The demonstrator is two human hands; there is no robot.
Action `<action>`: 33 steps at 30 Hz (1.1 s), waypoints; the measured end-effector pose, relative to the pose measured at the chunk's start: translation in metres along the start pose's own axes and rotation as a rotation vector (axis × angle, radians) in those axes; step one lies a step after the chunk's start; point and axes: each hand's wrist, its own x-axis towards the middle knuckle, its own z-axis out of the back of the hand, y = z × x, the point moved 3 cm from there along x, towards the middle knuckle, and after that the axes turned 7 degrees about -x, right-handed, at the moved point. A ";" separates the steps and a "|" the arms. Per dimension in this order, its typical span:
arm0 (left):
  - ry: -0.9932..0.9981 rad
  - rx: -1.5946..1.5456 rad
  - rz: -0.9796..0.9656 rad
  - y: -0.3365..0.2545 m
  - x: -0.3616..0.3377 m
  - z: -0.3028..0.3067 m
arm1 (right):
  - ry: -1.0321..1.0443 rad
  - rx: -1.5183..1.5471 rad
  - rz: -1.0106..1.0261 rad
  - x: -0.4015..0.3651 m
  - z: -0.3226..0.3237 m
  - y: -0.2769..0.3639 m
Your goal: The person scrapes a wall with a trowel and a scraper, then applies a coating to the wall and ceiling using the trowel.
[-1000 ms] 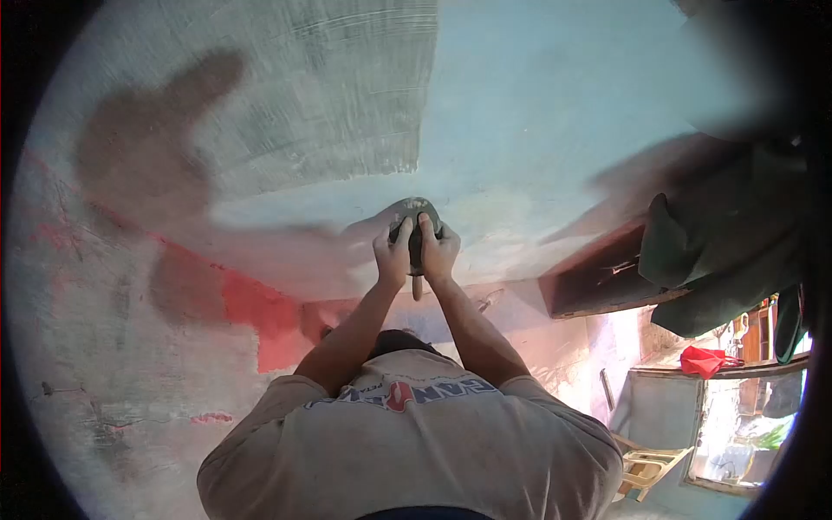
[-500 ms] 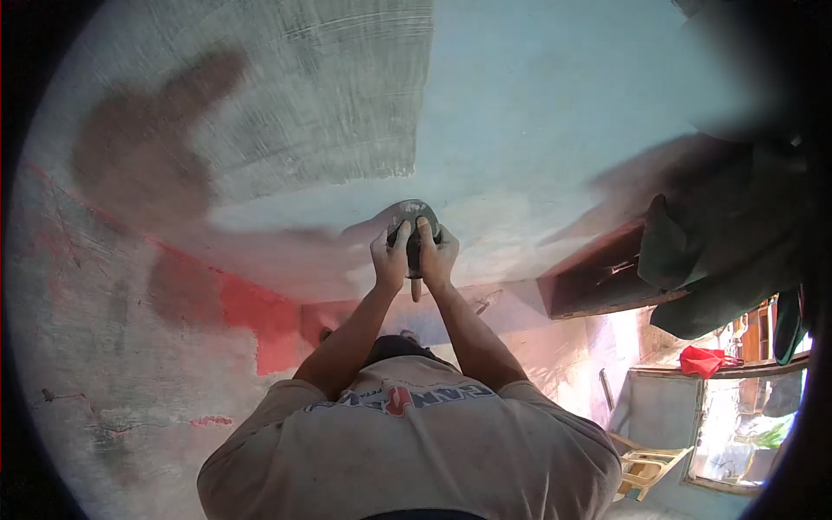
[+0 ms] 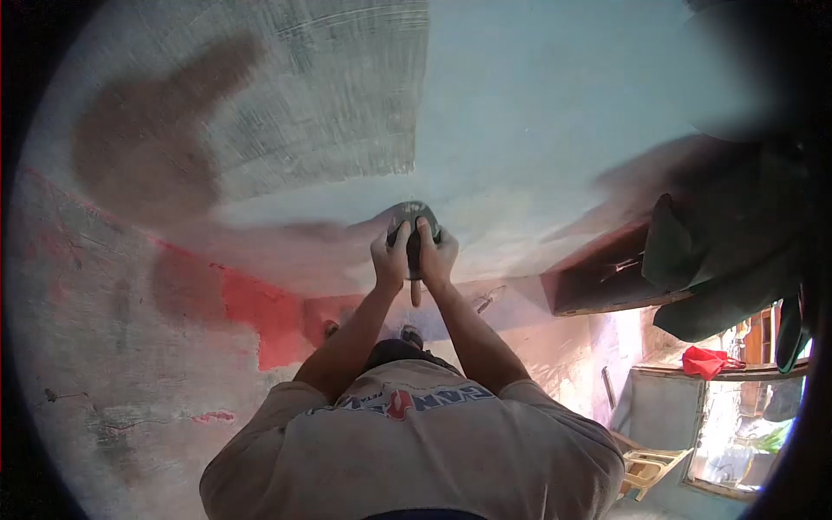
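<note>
Left hand (image 3: 389, 258) and right hand (image 3: 439, 255) side by side on a tool (image 3: 412, 213), seemingly against the ceiling (image 3: 537, 95); ledge (image 3: 607, 290) rightward

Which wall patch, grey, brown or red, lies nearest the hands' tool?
The grey streaked patch; its corner ends just above the round tool, the others lie farther left.

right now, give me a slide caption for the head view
Left hand and right hand grip a round dark tool against a pale blue surface.
</note>
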 end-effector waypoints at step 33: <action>0.016 0.015 0.174 -0.013 -0.007 -0.001 | -0.049 -0.046 0.029 -0.008 0.012 0.029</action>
